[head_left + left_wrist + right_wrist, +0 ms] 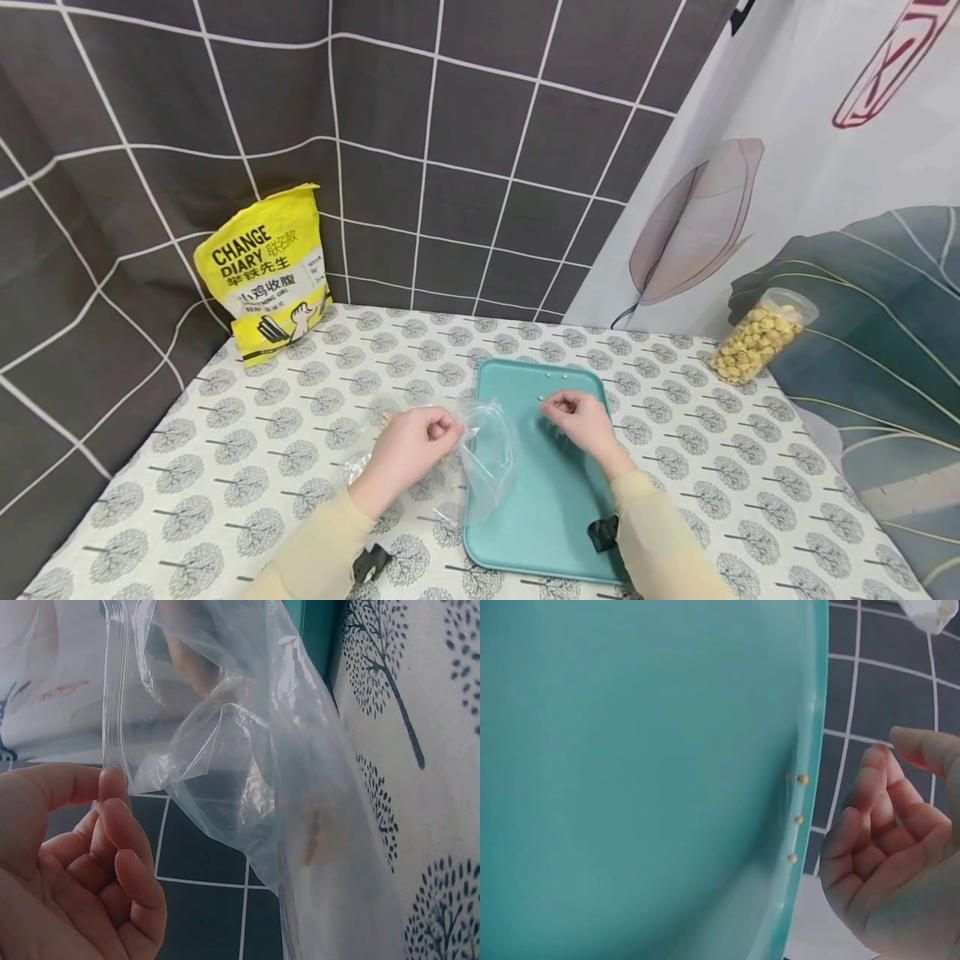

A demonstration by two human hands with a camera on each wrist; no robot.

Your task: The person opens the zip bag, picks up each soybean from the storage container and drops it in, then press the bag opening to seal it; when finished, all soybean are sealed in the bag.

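Note:
My left hand (411,450) pinches the edge of a clear zip bag (487,454) between thumb and forefinger. In the left wrist view the bag (225,765) hangs open and crinkled beside the fingers, with a small brownish spot showing through its plastic. The bag overlaps the left edge of a turquoise tray (540,500). Over the tray's right side, my right hand (583,423) has its fingers loosely curled; the right wrist view shows nothing between thumb and fingertips. A few small pale yellow beans (798,820) lie along the tray's far edge.
A yellow printed pouch (273,279) stands at the back left against the dark gridded curtain (480,125). At the back right, a clear jar (757,337) of yellowish popcorn-like pieces leans tilted. A tree-patterned cloth (292,458) covers the table.

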